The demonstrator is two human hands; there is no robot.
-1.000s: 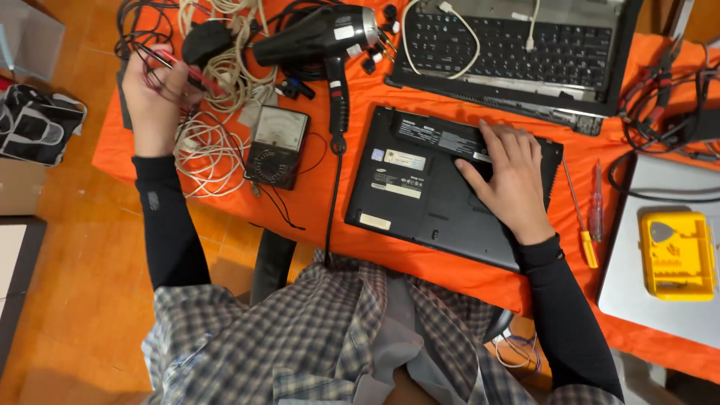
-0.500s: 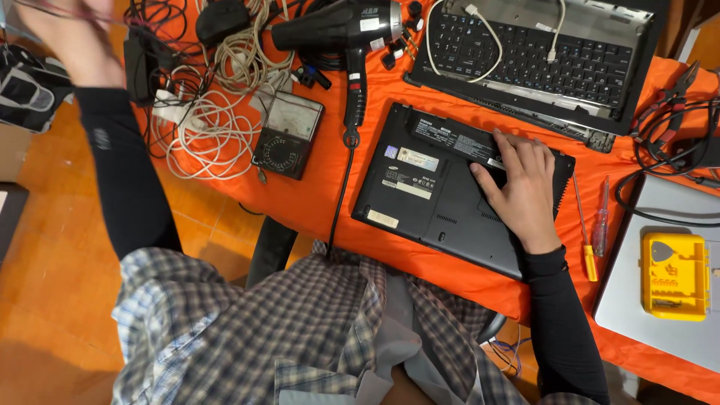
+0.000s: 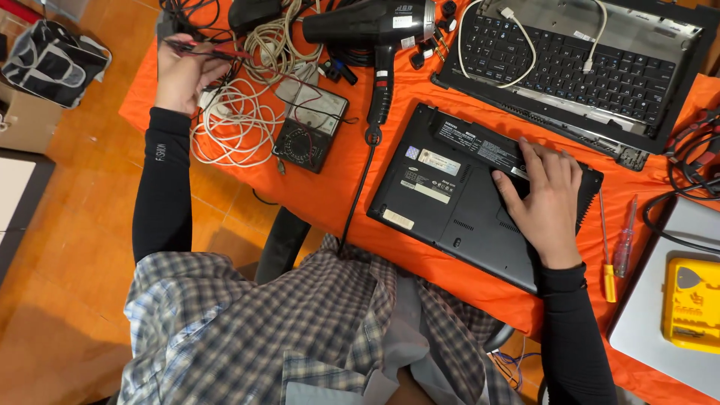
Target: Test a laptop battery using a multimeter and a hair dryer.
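My right hand point(image 3: 546, 196) lies flat, fingers spread, on the underside of a black laptop point(image 3: 450, 199) turned bottom up on the orange table point(image 3: 345, 187). My left hand point(image 3: 182, 73) is raised at the table's far left corner, closed on thin red and black probe leads point(image 3: 217, 52). Those leads run toward a black multimeter point(image 3: 306, 129) lying between my hands, beside a tangle of white cables point(image 3: 234, 124).
A black hair dryer point(image 3: 367, 24) lies at the top, its cord trailing down the table. An opened laptop keyboard shell point(image 3: 574, 64) sits top right. Two screwdrivers point(image 3: 613, 244), a silver laptop point(image 3: 660, 315) with a yellow bit case point(image 3: 694, 304) lie right. A bag point(image 3: 52, 60) sits on the floor.
My left hand swung out beyond the table's left corner, then came back over the cable tangle, still holding the leads. The right hand stayed on the laptop. The view shifted slightly.
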